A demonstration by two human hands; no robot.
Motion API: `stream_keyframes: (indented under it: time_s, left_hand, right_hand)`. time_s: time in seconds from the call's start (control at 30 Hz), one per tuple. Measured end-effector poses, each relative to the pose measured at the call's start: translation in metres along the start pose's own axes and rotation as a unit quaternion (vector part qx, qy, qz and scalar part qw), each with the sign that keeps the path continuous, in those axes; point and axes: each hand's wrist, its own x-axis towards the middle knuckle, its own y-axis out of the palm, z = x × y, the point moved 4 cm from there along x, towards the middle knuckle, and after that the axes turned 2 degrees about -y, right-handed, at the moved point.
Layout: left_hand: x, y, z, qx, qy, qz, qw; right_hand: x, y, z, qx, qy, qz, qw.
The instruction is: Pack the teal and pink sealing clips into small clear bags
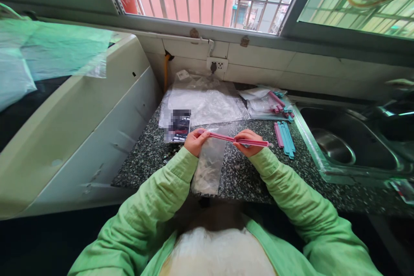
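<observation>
Both hands, left hand point(195, 141) and right hand point(248, 142), pinch a pink clip point(237, 139) above the speckled counter point(249, 177) beside a steel sink point(346, 146).

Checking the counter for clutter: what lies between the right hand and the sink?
In the head view, loose pink and teal sealing sticks lie on the granite counter between the right hand and the sink.

Sink point(355, 148) right of sealing sticks point(284, 138)

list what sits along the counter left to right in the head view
white appliance → blurred card → left hand → clear bag → right hand → loose clips → sink
</observation>
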Motion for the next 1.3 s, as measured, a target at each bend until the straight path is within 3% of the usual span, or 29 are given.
stream_keyframes:
  time_s: [0.13, 0.37, 0.53, 0.7, 0.87, 1.07, 1.3]
  left_hand:
    - [0.001, 0.000, 0.001, 0.007, 0.008, -0.003, 1.000]
    - [0.002, 0.005, 0.008, -0.032, -0.008, 0.066, 0.997]
    - [-0.001, 0.008, 0.006, -0.021, -0.001, 0.078, 0.997]
    - [-0.006, 0.012, 0.005, -0.034, -0.016, 0.090, 0.995]
    - [-0.004, 0.011, 0.008, -0.043, -0.017, 0.085, 0.995]
    - [-0.001, 0.010, 0.010, -0.037, -0.025, 0.080, 0.996]
    - [-0.001, 0.012, 0.013, -0.064, -0.065, 0.082, 0.992]
  right_hand:
    - [-0.001, 0.000, -0.001, -0.022, 0.018, -0.010, 1.000]
    - [0.002, -0.010, -0.002, -0.035, 0.031, -0.063, 0.997]
    - [0.000, -0.014, -0.022, -0.082, 0.063, -0.105, 0.989]
    - [-0.002, 0.002, -0.040, -0.122, 0.043, -0.053, 0.990]
    - [-0.002, 0.018, -0.026, -0.079, 0.005, 0.001, 0.997]
    - [0.001, 0.006, -0.006, -0.058, -0.009, -0.040, 0.997]
    - [0.002, -0.003, -0.002, -0.068, -0.028, -0.053, 0.996]
